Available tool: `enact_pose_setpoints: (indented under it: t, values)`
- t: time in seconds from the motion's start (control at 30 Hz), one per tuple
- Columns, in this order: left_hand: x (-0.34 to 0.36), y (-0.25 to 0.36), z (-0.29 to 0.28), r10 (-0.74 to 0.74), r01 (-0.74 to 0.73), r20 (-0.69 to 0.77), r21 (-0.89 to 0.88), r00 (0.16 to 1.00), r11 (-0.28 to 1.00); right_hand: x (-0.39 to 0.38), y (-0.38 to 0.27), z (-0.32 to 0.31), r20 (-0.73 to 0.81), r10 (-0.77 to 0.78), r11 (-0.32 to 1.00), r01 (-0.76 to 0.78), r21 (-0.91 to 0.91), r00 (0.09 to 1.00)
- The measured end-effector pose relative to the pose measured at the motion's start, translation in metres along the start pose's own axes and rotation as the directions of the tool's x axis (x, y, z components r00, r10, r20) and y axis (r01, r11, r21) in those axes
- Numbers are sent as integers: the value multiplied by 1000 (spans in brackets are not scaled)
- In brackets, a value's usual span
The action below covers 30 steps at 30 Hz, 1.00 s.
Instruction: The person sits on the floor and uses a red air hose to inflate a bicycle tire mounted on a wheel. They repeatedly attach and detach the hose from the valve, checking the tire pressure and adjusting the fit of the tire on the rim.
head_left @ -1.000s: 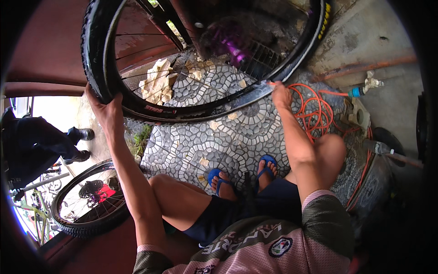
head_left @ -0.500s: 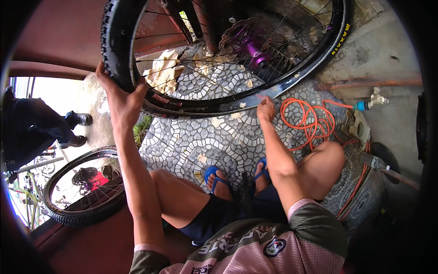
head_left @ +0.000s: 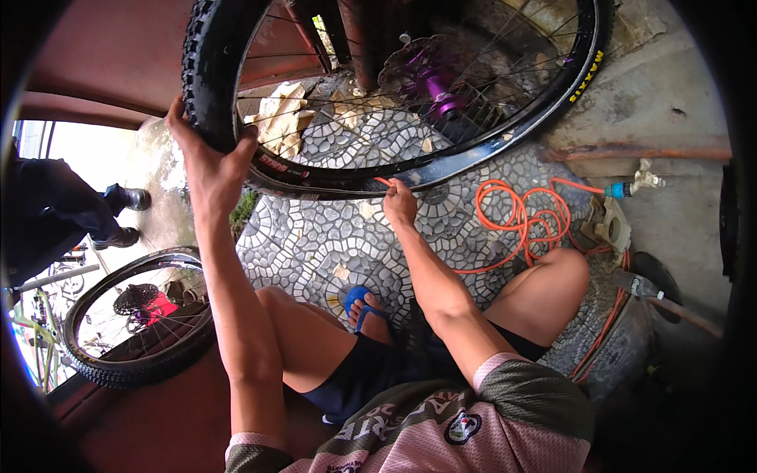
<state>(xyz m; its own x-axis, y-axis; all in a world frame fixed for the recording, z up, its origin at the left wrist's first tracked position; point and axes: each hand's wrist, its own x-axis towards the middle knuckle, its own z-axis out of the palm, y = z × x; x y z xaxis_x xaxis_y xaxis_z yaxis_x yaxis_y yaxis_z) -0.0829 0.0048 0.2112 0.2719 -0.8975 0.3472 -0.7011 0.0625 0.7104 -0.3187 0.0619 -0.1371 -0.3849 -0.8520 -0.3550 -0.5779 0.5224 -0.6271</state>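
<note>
A bicycle wheel (head_left: 206,59) with black knobby tyre, spokes and purple hub (head_left: 441,94) is raised at the top of the view. My left hand (head_left: 209,165) grips its tyre on the left side, fingers wrapped round it. My right hand (head_left: 400,203) is closed on a small orange stick-like tool (head_left: 382,181) at the lower edge of the rim, where the tyre bead looks partly apart from the rim. A smooth pale bluish-shiny stretch shows on the rim beside it.
An orange hose (head_left: 509,209) lies coiled at right near a tap (head_left: 648,177). Crumpled beige material (head_left: 280,118) lies on the pebbled floor (head_left: 307,229). A second wheel (head_left: 134,370) lies at lower left, near bikes and another person's dark-clothed legs (head_left: 71,205).
My right hand has moved left along the lower rim toward my left hand. The wheel and my left hand have shifted up and to the right.
</note>
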Motion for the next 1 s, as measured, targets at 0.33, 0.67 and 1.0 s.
enact_pose_setpoints:
  t: [0.33,0.67,1.0]
  values:
    - [-25,-63,30,-230,246,87,-359,969,901,11,11,2,59,-108,994,106,34,992]
    - [-25,-77,27,-237,252,86,-336,968,908,15,28,-21,20,-66,997,65,46,998]
    - [-17,-73,22,-273,302,130,-391,953,870,10,15,-32,43,-103,994,104,-21,994]
